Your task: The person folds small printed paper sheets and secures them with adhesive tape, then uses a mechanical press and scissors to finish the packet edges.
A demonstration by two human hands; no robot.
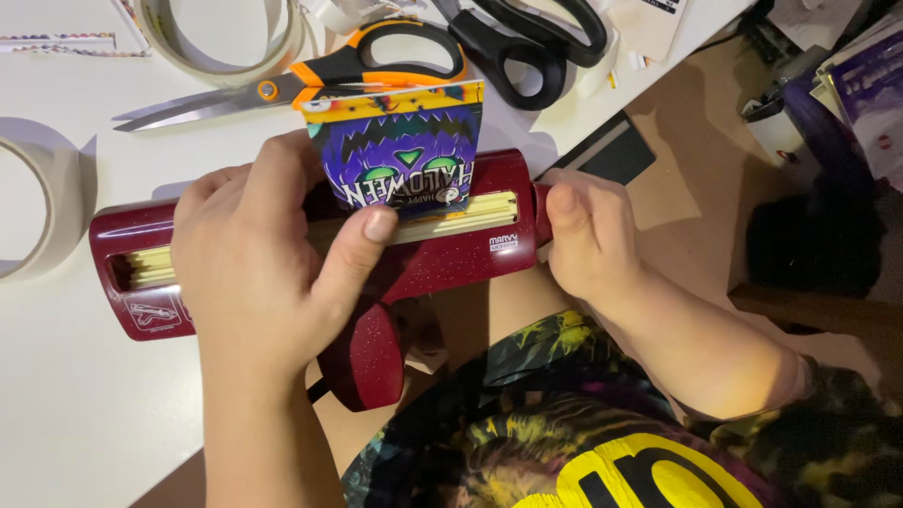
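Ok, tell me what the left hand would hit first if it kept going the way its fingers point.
The left hand points up the picture, across the dark red crimping tool it rests on. Past the tool's far edge, the orange-handled scissors lie first in that line, probably, since depth is unclear.

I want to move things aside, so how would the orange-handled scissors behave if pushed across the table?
The orange-handled scissors lie flat and closed on the smooth white table, so they would probably slide or spin rather than roll or tip. The metal blades look stiff.
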